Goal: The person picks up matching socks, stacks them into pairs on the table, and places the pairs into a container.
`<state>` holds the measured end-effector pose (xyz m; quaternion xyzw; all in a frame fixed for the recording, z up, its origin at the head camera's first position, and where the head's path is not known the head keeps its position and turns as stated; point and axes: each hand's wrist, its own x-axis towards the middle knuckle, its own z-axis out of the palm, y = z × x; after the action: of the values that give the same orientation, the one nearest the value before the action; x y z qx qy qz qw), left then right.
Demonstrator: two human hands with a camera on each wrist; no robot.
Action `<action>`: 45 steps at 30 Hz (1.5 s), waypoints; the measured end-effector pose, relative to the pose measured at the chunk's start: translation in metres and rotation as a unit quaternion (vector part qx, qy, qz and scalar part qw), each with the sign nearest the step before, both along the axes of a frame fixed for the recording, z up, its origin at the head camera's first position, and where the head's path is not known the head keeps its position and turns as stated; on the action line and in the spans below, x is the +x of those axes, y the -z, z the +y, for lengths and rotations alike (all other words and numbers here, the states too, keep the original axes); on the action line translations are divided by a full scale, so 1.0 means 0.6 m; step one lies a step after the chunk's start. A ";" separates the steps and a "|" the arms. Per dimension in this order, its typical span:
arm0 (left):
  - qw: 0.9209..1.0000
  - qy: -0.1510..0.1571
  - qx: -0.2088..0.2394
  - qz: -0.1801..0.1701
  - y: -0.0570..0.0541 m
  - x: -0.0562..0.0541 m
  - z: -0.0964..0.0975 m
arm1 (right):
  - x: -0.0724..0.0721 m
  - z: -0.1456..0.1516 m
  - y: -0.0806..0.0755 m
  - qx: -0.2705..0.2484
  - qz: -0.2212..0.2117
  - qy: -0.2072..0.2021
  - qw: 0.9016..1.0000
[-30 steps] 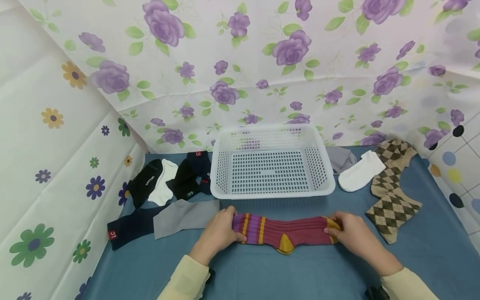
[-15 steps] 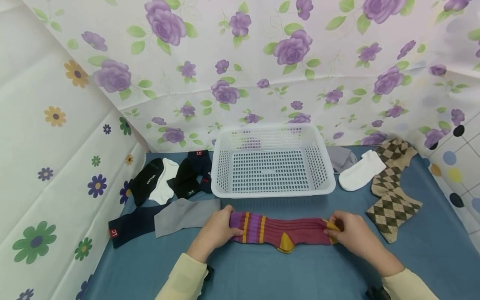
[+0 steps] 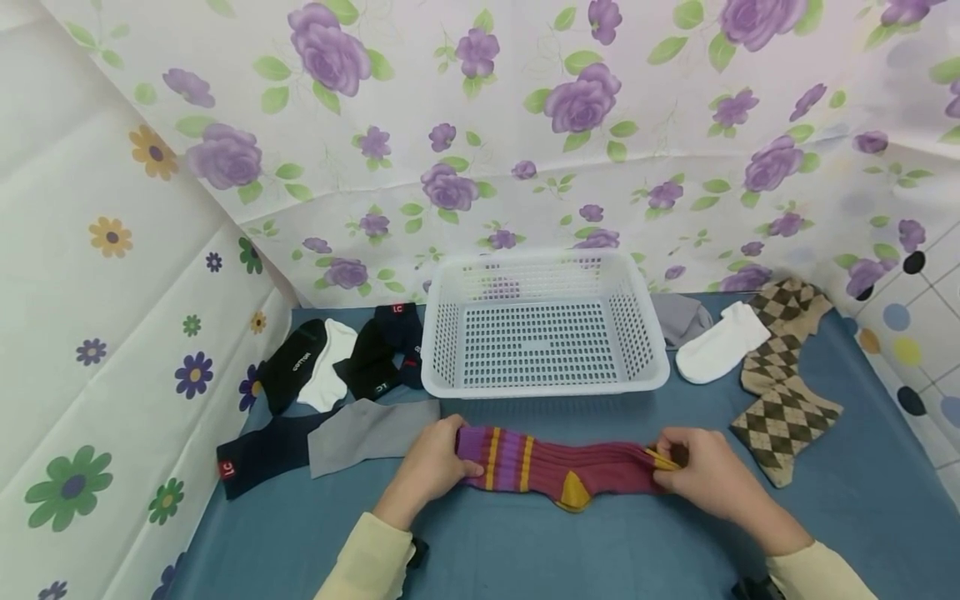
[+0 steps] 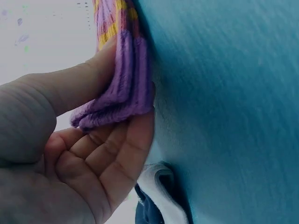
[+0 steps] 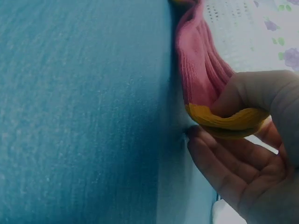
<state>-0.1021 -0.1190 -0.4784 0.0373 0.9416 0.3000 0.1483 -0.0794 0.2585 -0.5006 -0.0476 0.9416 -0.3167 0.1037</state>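
A striped sock (image 3: 543, 462), maroon with purple and yellow bands and a yellow heel and toe, lies stretched sideways in front of the basket. At its purple cuff, my left hand (image 3: 431, 462) pinches the fabric between thumb and fingers; the left wrist view shows two layers of cuff (image 4: 135, 79) there. My right hand (image 3: 705, 475) grips the yellow toe end, which is lifted a little and bent. In the right wrist view the thumb presses on the yellow toe (image 5: 229, 121), with the fingers beneath it.
A white perforated basket (image 3: 543, 389) stands at the back. Left of it lie black, white and navy socks, with a grey sock (image 3: 375, 437) and a navy sock (image 3: 262, 454) nearer. To the right are a grey sock, a white sock (image 3: 720, 343) and argyle socks (image 3: 787, 417).
My left hand has shifted slightly left along the cuff. The right hand has raised and folded the toe end, so less of the yellow shows from above.
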 end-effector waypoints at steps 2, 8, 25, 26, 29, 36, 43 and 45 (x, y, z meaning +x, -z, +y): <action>1.000 -0.005 0.020 0.001 0.000 0.001 -0.003 | 0.001 0.000 -0.002 -0.015 0.004 0.001 1.000; 0.997 -0.013 0.074 0.012 -0.004 0.004 -0.010 | 0.005 0.002 -0.010 -0.070 0.029 0.028 0.997; 0.975 -0.057 0.211 0.050 -0.014 0.003 -0.025 | 0.000 0.007 -0.040 -0.142 -0.072 0.009 0.987; 0.973 -0.060 0.218 0.052 -0.015 0.003 -0.025 | 0.000 0.006 -0.041 -0.146 -0.074 0.013 0.986; 0.965 -0.076 0.249 0.045 -0.017 0.002 -0.028 | 0.002 0.007 -0.043 -0.156 -0.070 0.007 0.985; 0.921 -0.115 0.373 -0.016 -0.022 0.001 -0.038 | 0.004 0.014 -0.046 -0.209 -0.075 -0.007 0.975; 0.900 -0.133 0.413 -0.041 -0.038 0.001 -0.043 | 0.002 0.025 -0.058 -0.293 -0.122 -0.017 0.948; 0.897 -0.137 0.417 -0.042 -0.051 0.003 -0.042 | 0.002 0.028 -0.066 -0.316 -0.134 -0.017 0.939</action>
<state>-0.1006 -0.1440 -0.4481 -0.0466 0.7185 0.6842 0.1161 -0.0783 0.2752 -0.4610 -0.0514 0.7693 -0.5997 0.2143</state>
